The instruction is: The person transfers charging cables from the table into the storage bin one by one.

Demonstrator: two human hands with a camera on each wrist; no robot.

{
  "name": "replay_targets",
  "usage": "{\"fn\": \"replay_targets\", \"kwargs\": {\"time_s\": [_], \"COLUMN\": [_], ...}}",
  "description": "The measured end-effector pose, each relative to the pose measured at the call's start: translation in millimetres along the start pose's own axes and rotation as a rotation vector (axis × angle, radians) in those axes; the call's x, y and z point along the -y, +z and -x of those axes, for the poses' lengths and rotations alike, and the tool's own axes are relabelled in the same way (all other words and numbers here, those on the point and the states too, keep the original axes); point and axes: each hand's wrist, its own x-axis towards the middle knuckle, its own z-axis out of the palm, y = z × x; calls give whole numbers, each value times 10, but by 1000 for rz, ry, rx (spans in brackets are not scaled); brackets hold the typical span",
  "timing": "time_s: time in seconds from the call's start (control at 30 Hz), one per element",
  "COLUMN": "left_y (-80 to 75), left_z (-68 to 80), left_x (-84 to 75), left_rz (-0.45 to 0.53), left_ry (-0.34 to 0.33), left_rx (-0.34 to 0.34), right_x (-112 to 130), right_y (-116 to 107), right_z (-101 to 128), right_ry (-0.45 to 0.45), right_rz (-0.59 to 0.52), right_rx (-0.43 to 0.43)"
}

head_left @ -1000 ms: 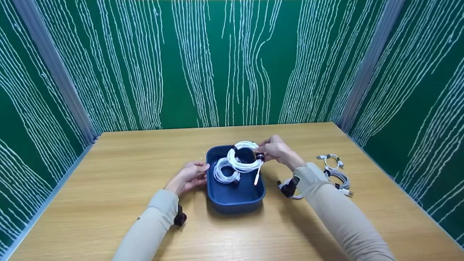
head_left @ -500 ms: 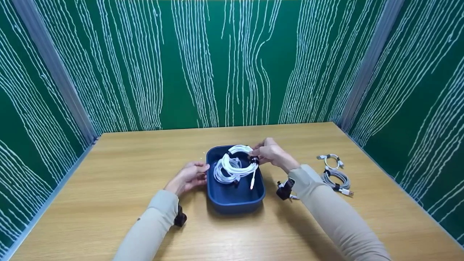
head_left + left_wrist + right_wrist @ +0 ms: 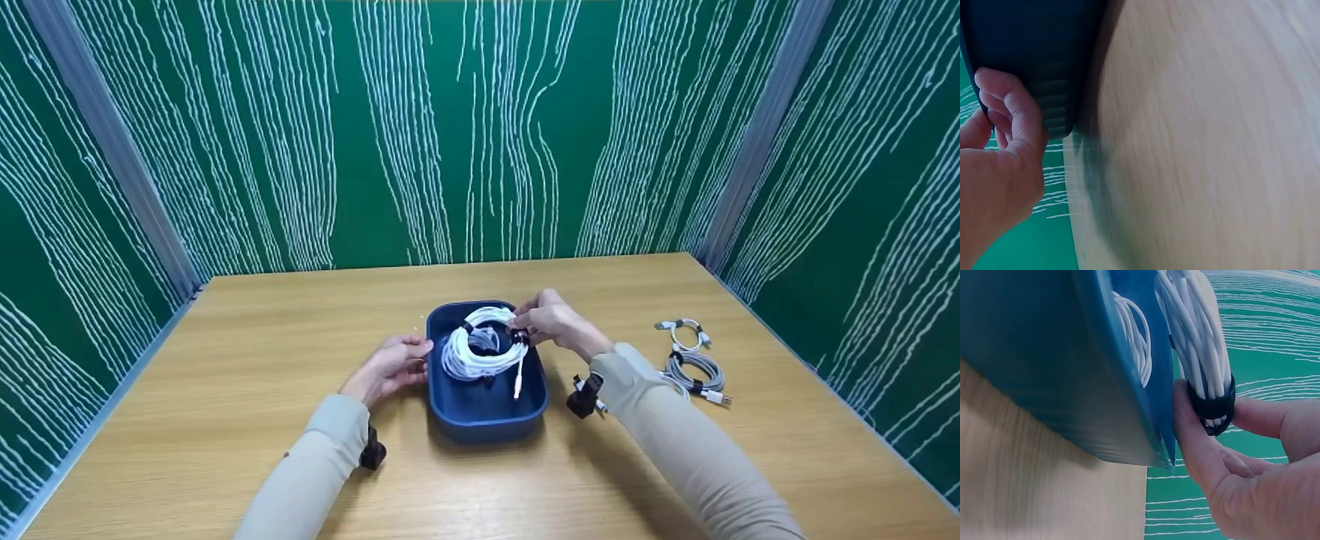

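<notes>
The right hand (image 3: 553, 322) has carried the thick white coil (image 3: 487, 366) lower and farther toward the blue bin's (image 3: 487, 431) left wall. It now hides most of the thinner coil (image 3: 484, 341) in the bin.

white cable coil (image 3: 480, 369), black straps (image 3: 1211, 405), blue bin (image 3: 484, 429), wood-grained tan table (image 3: 225, 390), white-streaked green walls (image 3: 375, 187), beige sleeves (image 3: 694, 442)

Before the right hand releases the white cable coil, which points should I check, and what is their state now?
1. Right hand pinching white coil at its black strap: ok.
2. Left hand holding the blue bin: ok.
3. Most of the white coil over the bin: ok.
4. White coil's weight resting on the lower coil: cannot tell.
5. All coils in the bin: not ok; a grey coil lies on the table.
</notes>
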Motion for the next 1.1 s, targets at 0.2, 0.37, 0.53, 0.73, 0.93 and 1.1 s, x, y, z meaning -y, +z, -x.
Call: {"fn": "replay_targets", "kwargs": {"time_s": [0.2, 0.37, 0.53, 0.73, 0.93, 1.1], "left_y": [1, 3, 1, -4, 7, 3], "left_z": [5, 1, -8, 1, 11, 17], "left_x": [3, 3, 6, -1, -8, -5], "left_rz": [-3, -6, -4, -5, -6, -10], "left_ry": [-1, 0, -1, -7, -8, -7], "left_rx": [-8, -6, -8, 8, -8, -14], "right_x": [-11, -17, -30, -38, -69, -73], "right_y": [28, 43, 57, 91, 124, 147], "right_z": [-3, -5, -11, -13, -35, -35], "right_ry": [-10, -3, -3, 2, -4, -13], "right_rz": [-7, -5, -8, -9, -13, -6], "right_rx": [17, 16, 15, 14, 24, 19]}}
